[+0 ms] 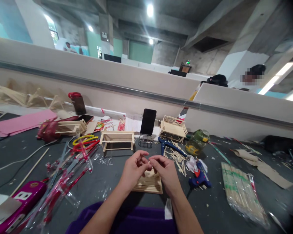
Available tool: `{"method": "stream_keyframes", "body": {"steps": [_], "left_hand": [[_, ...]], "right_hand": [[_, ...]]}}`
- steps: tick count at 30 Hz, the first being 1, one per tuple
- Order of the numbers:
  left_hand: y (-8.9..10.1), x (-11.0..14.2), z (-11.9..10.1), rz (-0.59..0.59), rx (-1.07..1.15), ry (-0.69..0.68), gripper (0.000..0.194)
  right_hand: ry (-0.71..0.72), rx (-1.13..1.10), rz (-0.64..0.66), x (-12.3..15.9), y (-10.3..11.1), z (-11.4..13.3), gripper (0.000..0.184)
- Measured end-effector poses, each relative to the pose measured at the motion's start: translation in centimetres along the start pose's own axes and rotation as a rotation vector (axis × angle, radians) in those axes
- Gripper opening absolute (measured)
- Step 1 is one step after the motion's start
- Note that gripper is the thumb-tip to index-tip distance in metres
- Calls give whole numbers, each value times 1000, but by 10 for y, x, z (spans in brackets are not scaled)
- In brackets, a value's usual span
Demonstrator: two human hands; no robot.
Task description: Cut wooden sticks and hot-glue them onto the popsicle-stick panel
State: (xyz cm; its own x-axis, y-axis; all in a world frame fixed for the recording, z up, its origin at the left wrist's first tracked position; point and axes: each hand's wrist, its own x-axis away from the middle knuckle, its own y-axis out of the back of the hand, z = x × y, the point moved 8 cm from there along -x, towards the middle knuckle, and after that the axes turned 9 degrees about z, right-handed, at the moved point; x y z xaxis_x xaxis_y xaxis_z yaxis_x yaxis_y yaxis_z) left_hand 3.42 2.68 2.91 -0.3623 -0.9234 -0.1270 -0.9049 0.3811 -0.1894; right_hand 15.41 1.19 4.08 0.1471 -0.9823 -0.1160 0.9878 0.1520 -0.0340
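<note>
My left hand (134, 169) and my right hand (166, 169) meet at the fingertips above the table. Both are closed in a pinch, and whatever they hold is too small and covered to make out. Right below them lies a panel of pale wooden sticks (147, 188), partly hidden by my hands. Beyond my hands stands a small wooden stick frame (117, 136) like a bench. A blue glue gun (200, 178) rests to the right, near a scatter of short wooden sticks (177, 158).
A phone (148, 122) leans on a wire stand behind my hands. Further right are a wooden model (174, 127), a green bottle (197, 141) and a bagged stick bundle (241, 191). Clear and red plastic wrappers (63, 182) and a magenta case (26, 201) lie left.
</note>
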Motion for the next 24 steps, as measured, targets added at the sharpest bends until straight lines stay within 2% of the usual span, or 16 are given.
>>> {"method": "stream_keyframes", "body": {"steps": [2,4,7,9,14,20,24], "left_hand": [[-3,1,-3,5,4,-5,27],[-7,2,-5,39,48,3,22],[-10,3,-8,77,90,10,24],[-9,3,-8,82,98,4,26],[-7,4,-8,50,99,-19,21],[-5,4,-10,-52,-7,-45,18],[3,5,-10,-119,-5,-62,15]], "right_hand": [[0,-66,-39,0,4,-2,18],[-32,-226,-63,-1,6,-8,19],[-93,-460,-61,-2,4,-16,20],[-102,-526,-62,-2,2,-17,21],[-64,-503,-65,-2,-1,-14,23],[57,-282,-182,0,10,-3,19],[12,-358,-109,-2,3,-4,25]]}}
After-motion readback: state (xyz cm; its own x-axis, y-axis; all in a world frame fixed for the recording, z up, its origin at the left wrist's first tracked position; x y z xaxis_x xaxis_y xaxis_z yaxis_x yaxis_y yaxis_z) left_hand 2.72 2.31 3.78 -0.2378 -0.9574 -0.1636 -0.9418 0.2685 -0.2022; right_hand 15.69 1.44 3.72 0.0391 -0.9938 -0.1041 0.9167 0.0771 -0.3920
